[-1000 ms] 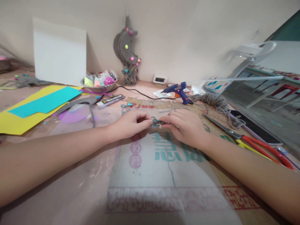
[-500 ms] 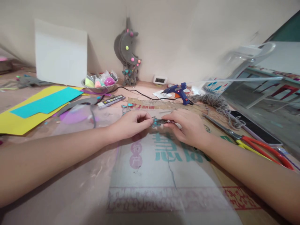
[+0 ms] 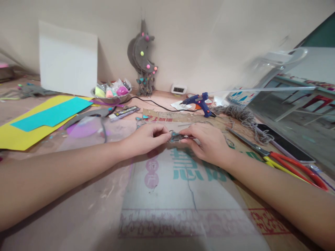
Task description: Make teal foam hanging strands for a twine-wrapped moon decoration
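My left hand [image 3: 149, 139] is closed, its thumb and forefinger pinching the left end of a small teal-and-grey piece [image 3: 176, 136] that looks partly made of grey yarn. From the other side, the fingertips of my right hand [image 3: 208, 141] pinch the same little piece. Its exact shape is too small and blurred to make out. Both hands are just above a clear sheet over printed cardboard [image 3: 157, 195]. Behind my left hand lie more small teal pieces [image 3: 141, 118].
A blue glue gun [image 3: 199, 103] stands at the back with its black cord. To the right are grey yarn [image 3: 242, 116], a phone [image 3: 285, 143] and red-and-yellow scissors [image 3: 269, 152]. Teal sheet [image 3: 52, 113] and yellow sheet [image 3: 15, 137] lie left. A grey moon ornament [image 3: 137, 52] hangs behind.
My right fingertips have shifted slightly left along the small piece, toward my left fingertips. The piece has turned a little, showing less teal. My left hand has hardly moved.
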`<state>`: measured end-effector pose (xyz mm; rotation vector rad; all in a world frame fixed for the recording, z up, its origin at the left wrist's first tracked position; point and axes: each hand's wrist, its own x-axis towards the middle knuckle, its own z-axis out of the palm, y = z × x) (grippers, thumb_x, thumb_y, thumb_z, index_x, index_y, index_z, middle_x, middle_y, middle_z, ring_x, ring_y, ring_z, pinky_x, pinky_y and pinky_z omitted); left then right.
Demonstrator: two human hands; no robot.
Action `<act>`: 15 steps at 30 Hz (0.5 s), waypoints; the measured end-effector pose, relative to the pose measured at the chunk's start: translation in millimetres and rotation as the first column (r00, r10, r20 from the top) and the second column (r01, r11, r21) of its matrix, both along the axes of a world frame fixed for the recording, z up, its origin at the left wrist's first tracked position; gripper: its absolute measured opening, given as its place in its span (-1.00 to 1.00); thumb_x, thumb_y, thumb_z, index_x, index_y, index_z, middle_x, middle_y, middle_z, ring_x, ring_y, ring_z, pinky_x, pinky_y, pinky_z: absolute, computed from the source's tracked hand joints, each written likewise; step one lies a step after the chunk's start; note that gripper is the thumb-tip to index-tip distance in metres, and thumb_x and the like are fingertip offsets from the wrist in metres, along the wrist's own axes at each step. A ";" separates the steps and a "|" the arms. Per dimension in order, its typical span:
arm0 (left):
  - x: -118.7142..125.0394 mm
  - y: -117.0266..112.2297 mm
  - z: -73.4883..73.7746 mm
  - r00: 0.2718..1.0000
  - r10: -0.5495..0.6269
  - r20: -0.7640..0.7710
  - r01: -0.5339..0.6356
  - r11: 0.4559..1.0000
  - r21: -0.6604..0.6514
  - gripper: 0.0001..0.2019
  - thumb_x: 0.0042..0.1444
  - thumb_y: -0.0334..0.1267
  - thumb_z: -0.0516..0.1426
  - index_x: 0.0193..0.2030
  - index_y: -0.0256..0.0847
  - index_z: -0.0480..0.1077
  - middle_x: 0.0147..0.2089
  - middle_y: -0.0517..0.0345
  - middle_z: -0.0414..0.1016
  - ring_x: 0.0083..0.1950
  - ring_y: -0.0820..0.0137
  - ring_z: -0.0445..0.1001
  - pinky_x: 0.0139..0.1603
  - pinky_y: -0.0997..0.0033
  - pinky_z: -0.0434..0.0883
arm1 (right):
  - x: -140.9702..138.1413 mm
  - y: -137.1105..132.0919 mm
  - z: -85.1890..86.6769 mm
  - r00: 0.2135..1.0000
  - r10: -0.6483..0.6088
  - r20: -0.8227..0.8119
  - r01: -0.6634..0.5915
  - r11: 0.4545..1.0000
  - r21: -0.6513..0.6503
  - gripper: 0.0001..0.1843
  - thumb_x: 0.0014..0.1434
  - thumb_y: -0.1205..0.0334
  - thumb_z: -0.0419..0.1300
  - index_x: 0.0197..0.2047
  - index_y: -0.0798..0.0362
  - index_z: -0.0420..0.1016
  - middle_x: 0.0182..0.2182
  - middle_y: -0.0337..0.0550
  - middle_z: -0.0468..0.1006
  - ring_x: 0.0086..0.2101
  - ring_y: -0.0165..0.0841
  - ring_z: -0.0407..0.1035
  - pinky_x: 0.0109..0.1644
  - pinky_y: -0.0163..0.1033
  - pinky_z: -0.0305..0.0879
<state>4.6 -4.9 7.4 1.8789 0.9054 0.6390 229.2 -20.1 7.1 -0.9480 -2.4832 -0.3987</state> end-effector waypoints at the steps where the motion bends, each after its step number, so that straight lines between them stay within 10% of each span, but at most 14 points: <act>1: 0.1 -0.1 0.3 1.000 0.003 0.001 -0.003 1.000 0.002 -0.78 0.16 -0.17 0.04 -0.44 -0.24 0.31 -0.58 0.27 0.34 -0.60 0.58 0.23 -0.58 0.57 0.17 | -0.1 0.2 0.1 1.000 0.000 0.001 0.000 1.000 -0.003 -0.75 0.29 0.16 0.04 -0.17 0.12 0.45 -0.39 -0.10 0.53 -0.34 -0.31 0.39 -0.24 -0.24 0.19; 15: 0.3 -0.4 1.2 1.000 -0.002 0.005 0.002 1.000 0.004 -0.77 0.15 -0.16 0.05 -0.44 -0.24 0.31 -0.61 0.30 0.31 -0.62 0.57 0.22 -0.58 0.55 0.17 | 0.4 2.2 0.4 1.000 0.011 0.009 -0.011 1.000 -0.003 -0.77 0.30 0.16 0.03 -0.19 0.07 0.46 -0.41 -0.13 0.54 -0.36 -0.33 0.40 -0.27 -0.26 0.19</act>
